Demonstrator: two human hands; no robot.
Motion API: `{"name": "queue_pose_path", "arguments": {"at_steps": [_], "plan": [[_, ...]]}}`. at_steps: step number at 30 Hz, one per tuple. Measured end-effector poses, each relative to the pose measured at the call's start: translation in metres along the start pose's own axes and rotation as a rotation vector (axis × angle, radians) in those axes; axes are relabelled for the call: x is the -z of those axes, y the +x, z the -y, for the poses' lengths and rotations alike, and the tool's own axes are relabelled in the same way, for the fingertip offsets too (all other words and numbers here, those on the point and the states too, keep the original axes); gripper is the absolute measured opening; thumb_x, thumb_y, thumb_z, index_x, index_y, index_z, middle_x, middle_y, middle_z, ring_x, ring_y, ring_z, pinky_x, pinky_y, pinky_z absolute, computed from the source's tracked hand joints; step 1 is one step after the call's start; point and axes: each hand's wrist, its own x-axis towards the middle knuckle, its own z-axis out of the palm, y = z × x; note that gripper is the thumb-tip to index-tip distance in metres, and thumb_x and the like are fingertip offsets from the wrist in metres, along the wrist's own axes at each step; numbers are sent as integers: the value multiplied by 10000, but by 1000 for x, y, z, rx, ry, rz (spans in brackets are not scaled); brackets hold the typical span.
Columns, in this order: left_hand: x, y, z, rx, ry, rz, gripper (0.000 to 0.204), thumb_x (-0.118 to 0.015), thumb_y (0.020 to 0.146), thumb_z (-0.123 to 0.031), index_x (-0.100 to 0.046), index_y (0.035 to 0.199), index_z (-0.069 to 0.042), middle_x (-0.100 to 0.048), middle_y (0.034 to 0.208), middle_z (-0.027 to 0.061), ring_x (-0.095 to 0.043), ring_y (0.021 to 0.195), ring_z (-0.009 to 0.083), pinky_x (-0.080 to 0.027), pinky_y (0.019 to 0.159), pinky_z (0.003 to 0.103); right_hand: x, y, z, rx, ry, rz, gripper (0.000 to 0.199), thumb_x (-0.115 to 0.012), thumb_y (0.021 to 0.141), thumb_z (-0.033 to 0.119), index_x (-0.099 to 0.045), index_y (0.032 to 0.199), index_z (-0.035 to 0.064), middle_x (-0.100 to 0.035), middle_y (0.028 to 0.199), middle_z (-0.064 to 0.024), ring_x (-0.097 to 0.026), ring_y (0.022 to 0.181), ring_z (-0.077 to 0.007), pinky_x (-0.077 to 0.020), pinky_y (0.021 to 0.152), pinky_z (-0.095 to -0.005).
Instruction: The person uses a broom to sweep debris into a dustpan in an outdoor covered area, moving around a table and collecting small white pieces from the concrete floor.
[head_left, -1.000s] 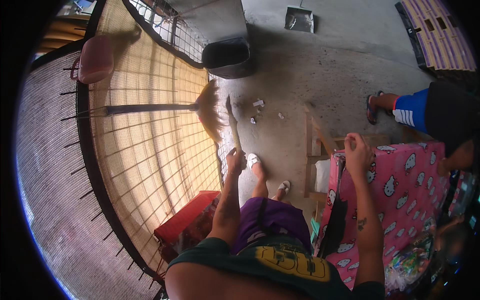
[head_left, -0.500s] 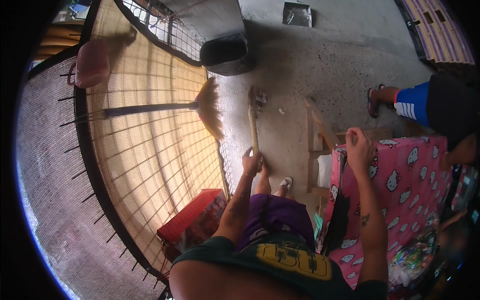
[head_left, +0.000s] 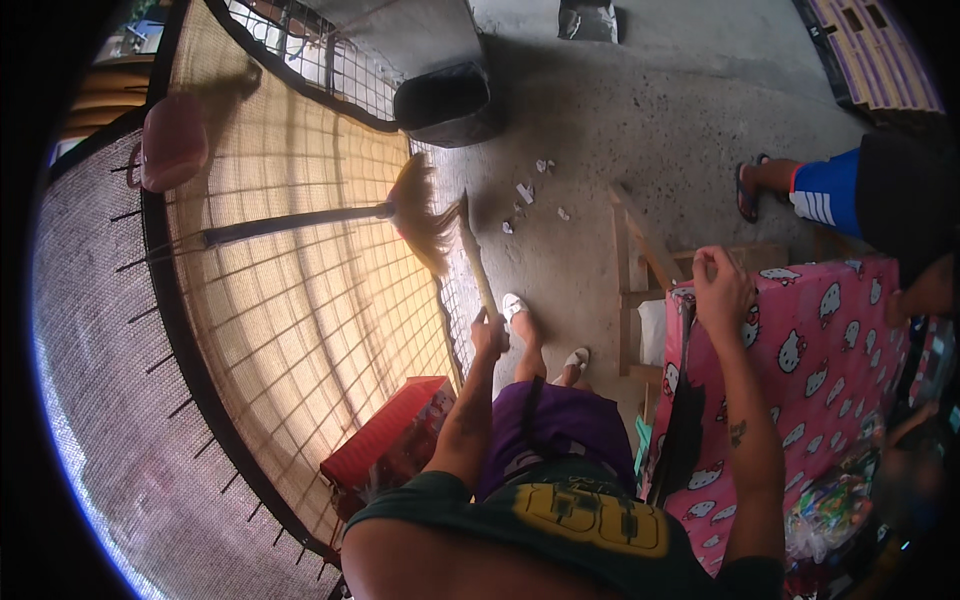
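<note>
My left hand [head_left: 487, 335] is closed round the pale, thick end of a stick broom [head_left: 474, 258]. Its darker, narrow tip points away from me, low over the floor beside the mesh wall. My right hand [head_left: 722, 290] is at the near-left edge of a table with a pink patterned cover [head_left: 800, 360]. Its fingers are curled in, and nothing shows in them. Scraps of crumpled paper [head_left: 525, 192] lie on the concrete floor, to the right of the broom's tip.
A soft broom [head_left: 300, 222] hangs on the mesh-covered grid wall [head_left: 330, 290], near a pink container [head_left: 174, 143]. A black bin [head_left: 445, 105] stands ahead, with a dustpan-like metal piece [head_left: 588, 20] beyond. A red box [head_left: 390, 435] sits left; wooden framing [head_left: 640, 240] and another person [head_left: 830, 195] are right.
The stick broom and my left hand have swung left, toward the mesh wall. More paper scraps show on the floor, and my left foot has come into view. My right hand stays put.
</note>
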Motion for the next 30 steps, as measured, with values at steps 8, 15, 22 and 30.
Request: {"name": "queue_pose_path", "arguments": {"at_steps": [8, 15, 22, 30], "plan": [[29, 68, -9, -109, -130, 132, 353, -634, 718, -196, -589, 990, 23, -604, 682, 118, -572, 514, 191, -466, 470, 329, 2, 4, 9, 54, 50, -8, 122, -597, 831, 234, -632, 862, 121, -665, 881, -30, -621, 858, -267, -441, 741, -394], [13, -25, 16, 40, -24, 65, 722, -629, 721, -128, -396, 1397, -25, -590, 626, 95, -559, 479, 164, -448, 416, 328, -2, 1, -3, 35, 60, -24, 109, -604, 826, 220, -628, 865, 121, -662, 865, -33, -625, 847, -255, -441, 741, -394], [22, 45, -36, -42, -86, 181, 185, -603, 747, -132, -549, 880, -16, -505, 552, 47, -479, 401, 139, -366, 344, 304, -1, 1, 9, 51, 60, -21, 105, -601, 826, 205, -617, 854, 105, -653, 840, -32, -621, 832, -254, -440, 742, -387], [35, -5, 36, 77, -455, 9, 660, -575, 757, -68, -350, 1371, 19, -410, 516, 4, -419, 362, 129, -325, 316, 282, 2, 4, 5, 78, 63, -35, 106, -605, 825, 201, -617, 853, 99, -650, 836, -39, -622, 828, -258, -444, 733, -390]]}}
